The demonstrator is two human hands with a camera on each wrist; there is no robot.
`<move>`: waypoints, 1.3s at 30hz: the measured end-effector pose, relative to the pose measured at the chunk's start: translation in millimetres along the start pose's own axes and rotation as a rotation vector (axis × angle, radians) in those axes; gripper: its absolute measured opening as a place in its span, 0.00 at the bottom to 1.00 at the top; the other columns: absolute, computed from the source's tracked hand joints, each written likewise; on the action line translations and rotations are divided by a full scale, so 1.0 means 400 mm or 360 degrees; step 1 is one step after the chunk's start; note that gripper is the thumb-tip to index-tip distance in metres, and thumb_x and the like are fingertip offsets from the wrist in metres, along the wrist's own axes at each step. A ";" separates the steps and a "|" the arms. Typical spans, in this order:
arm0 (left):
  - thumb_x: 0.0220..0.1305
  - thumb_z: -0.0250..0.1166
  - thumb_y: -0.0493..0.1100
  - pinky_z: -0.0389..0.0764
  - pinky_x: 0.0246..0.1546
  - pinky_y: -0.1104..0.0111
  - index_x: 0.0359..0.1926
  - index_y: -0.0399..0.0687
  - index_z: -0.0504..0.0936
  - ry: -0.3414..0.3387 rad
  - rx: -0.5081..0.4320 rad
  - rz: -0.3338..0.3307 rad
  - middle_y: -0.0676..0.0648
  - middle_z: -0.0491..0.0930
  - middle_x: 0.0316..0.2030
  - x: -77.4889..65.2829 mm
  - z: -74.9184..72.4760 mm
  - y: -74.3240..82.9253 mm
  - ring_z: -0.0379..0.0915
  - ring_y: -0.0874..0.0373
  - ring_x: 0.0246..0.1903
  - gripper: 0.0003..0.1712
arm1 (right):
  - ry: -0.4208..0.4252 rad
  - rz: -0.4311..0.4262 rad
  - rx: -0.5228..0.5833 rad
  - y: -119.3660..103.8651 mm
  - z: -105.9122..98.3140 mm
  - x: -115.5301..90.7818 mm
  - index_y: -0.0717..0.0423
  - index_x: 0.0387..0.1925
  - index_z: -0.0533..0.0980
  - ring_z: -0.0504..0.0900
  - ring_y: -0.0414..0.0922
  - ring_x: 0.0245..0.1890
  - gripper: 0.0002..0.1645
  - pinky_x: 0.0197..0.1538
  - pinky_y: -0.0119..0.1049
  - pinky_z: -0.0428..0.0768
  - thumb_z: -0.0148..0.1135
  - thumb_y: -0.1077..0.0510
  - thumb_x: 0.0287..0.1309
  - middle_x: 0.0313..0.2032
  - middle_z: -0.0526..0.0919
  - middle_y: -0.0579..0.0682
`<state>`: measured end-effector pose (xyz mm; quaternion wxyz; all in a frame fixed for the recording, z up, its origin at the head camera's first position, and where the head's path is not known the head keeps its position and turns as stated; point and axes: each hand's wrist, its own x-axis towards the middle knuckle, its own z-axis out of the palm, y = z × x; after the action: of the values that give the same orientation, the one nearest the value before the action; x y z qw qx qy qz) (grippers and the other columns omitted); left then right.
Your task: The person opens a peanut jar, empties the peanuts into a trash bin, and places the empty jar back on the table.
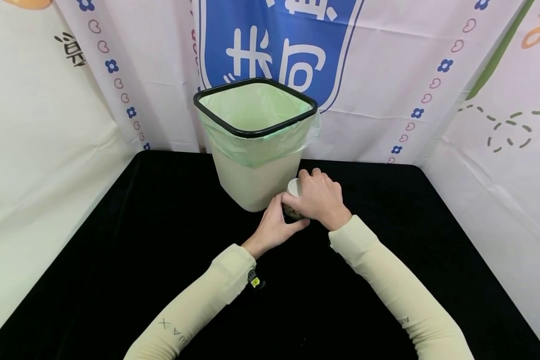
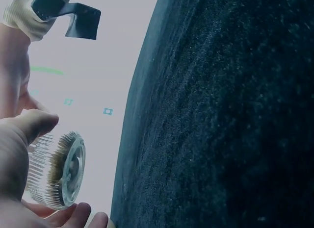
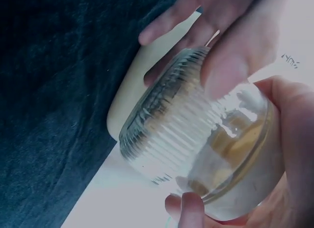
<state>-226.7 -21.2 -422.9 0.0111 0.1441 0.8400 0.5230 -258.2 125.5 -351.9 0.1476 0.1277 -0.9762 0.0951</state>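
Note:
Both hands hold a clear ribbed jar (image 1: 292,212) with a white lid (image 1: 294,187), close in front of the bin. My left hand (image 1: 272,227) curls round the ribbed lower part, its thumb (image 3: 225,78) on the ribs in the right wrist view. My right hand (image 1: 318,197) grips the lid end from above and covers much of it. Brownish-yellow contents show through the wall of the jar (image 3: 171,120). In the left wrist view the round base of the jar (image 2: 73,171) faces out past the left fingers (image 2: 81,215).
A pale waste bin (image 1: 256,182) with a black rim and light green liner (image 1: 256,150) stands at the back of the black-covered table (image 1: 162,240). Printed white curtains (image 1: 378,75) enclose the back and sides. A small dark device (image 1: 254,279) sits at the left cuff.

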 end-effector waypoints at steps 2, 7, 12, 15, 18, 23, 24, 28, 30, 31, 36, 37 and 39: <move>0.62 0.76 0.53 0.72 0.72 0.48 0.77 0.41 0.61 0.0017 -0.0020 0.0013 0.37 0.69 0.71 0.001 0.002 -0.001 0.70 0.42 0.69 0.50 | 0.0015 -0.0013 0.0001 -0.007 -0.005 -0.004 0.55 0.39 0.80 0.82 0.56 0.31 0.31 0.30 0.56 0.83 0.61 0.33 0.50 0.34 0.79 0.57; 0.61 0.77 0.50 0.73 0.71 0.48 0.75 0.41 0.64 0.0049 -0.0054 0.0070 0.38 0.70 0.70 0.003 0.004 -0.002 0.71 0.42 0.68 0.48 | 0.0030 -0.0045 -0.0018 -0.022 -0.017 -0.016 0.55 0.39 0.80 0.82 0.55 0.29 0.30 0.28 0.56 0.83 0.59 0.33 0.51 0.32 0.79 0.56; 0.59 0.79 0.50 0.74 0.70 0.48 0.73 0.41 0.65 0.0083 -0.0092 0.0104 0.39 0.71 0.70 0.000 0.003 -0.001 0.72 0.43 0.67 0.48 | 0.0037 -0.0057 -0.0030 -0.035 -0.028 -0.022 0.54 0.39 0.80 0.80 0.54 0.29 0.28 0.28 0.55 0.83 0.58 0.34 0.52 0.32 0.79 0.56; 0.59 0.79 0.50 0.75 0.69 0.49 0.73 0.43 0.66 0.0109 -0.0125 0.0103 0.41 0.72 0.69 -0.001 0.002 0.000 0.73 0.44 0.66 0.47 | 0.0061 -0.0077 -0.0020 -0.042 -0.033 -0.025 0.53 0.36 0.79 0.80 0.54 0.27 0.27 0.26 0.54 0.81 0.58 0.35 0.52 0.31 0.78 0.55; 0.59 0.79 0.51 0.76 0.69 0.49 0.72 0.45 0.66 0.0124 -0.0140 0.0077 0.43 0.73 0.69 -0.003 0.000 0.002 0.74 0.45 0.66 0.46 | 0.0087 -0.0100 -0.0023 -0.047 -0.036 -0.028 0.53 0.34 0.79 0.79 0.54 0.26 0.26 0.24 0.54 0.81 0.58 0.35 0.53 0.29 0.78 0.55; 0.56 0.82 0.51 0.77 0.68 0.49 0.72 0.46 0.67 0.0165 -0.0186 0.0044 0.43 0.74 0.68 -0.007 -0.003 0.008 0.74 0.45 0.66 0.48 | 0.0130 -0.0119 -0.0033 -0.056 -0.038 -0.034 0.53 0.31 0.78 0.79 0.54 0.25 0.25 0.23 0.54 0.80 0.58 0.35 0.54 0.28 0.77 0.55; 0.56 0.82 0.50 0.78 0.68 0.49 0.71 0.45 0.67 0.0177 -0.0195 0.0041 0.43 0.75 0.68 -0.007 -0.004 0.009 0.75 0.45 0.66 0.48 | 0.0141 -0.0122 -0.0032 -0.058 -0.038 -0.035 0.53 0.31 0.78 0.79 0.54 0.25 0.25 0.23 0.54 0.80 0.58 0.35 0.54 0.28 0.77 0.55; 0.55 0.83 0.50 0.79 0.66 0.48 0.69 0.44 0.69 0.0209 -0.0192 0.0028 0.42 0.77 0.65 -0.011 -0.008 0.009 0.76 0.44 0.64 0.46 | 0.0180 -0.0147 -0.0028 -0.071 -0.039 -0.040 0.54 0.29 0.78 0.79 0.54 0.24 0.26 0.21 0.54 0.79 0.57 0.35 0.57 0.27 0.77 0.55; 0.54 0.83 0.50 0.79 0.65 0.48 0.69 0.43 0.69 0.0220 -0.0177 0.0020 0.42 0.78 0.65 -0.012 -0.011 0.009 0.76 0.44 0.63 0.47 | 0.0193 -0.0166 -0.0032 -0.077 -0.039 -0.042 0.54 0.28 0.78 0.79 0.54 0.23 0.26 0.21 0.54 0.79 0.57 0.35 0.58 0.26 0.76 0.55; 0.53 0.84 0.49 0.79 0.65 0.48 0.69 0.42 0.69 0.0227 -0.0165 0.0018 0.41 0.78 0.64 -0.013 -0.012 0.009 0.77 0.43 0.63 0.48 | 0.0197 -0.0175 -0.0035 -0.080 -0.040 -0.043 0.54 0.28 0.78 0.78 0.54 0.23 0.26 0.20 0.53 0.79 0.56 0.35 0.59 0.26 0.76 0.55; 0.51 0.85 0.50 0.80 0.63 0.48 0.71 0.40 0.68 0.0249 -0.0119 0.0013 0.40 0.79 0.64 -0.011 -0.019 0.012 0.78 0.42 0.61 0.51 | 0.0221 -0.0215 -0.0056 -0.091 -0.045 -0.046 0.55 0.27 0.78 0.79 0.54 0.24 0.26 0.21 0.53 0.80 0.56 0.36 0.60 0.26 0.76 0.55; 0.50 0.85 0.50 0.80 0.63 0.48 0.71 0.40 0.68 0.0250 -0.0119 0.0014 0.40 0.79 0.63 -0.011 -0.021 0.014 0.78 0.42 0.61 0.52 | 0.0225 -0.0223 -0.0062 -0.092 -0.046 -0.046 0.56 0.27 0.79 0.79 0.54 0.24 0.26 0.21 0.53 0.80 0.56 0.37 0.60 0.26 0.76 0.55; 0.50 0.85 0.49 0.80 0.62 0.48 0.71 0.40 0.68 0.0246 -0.0124 0.0015 0.40 0.79 0.63 -0.011 -0.023 0.016 0.78 0.42 0.60 0.52 | 0.0231 -0.0241 -0.0076 -0.094 -0.047 -0.047 0.56 0.27 0.79 0.80 0.54 0.25 0.27 0.22 0.53 0.81 0.56 0.37 0.60 0.27 0.77 0.56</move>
<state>-222.7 -27.6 -413.7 -0.0507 0.1067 0.8167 0.5649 -225.5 98.2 -334.5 0.2276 0.1902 -0.9525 0.0693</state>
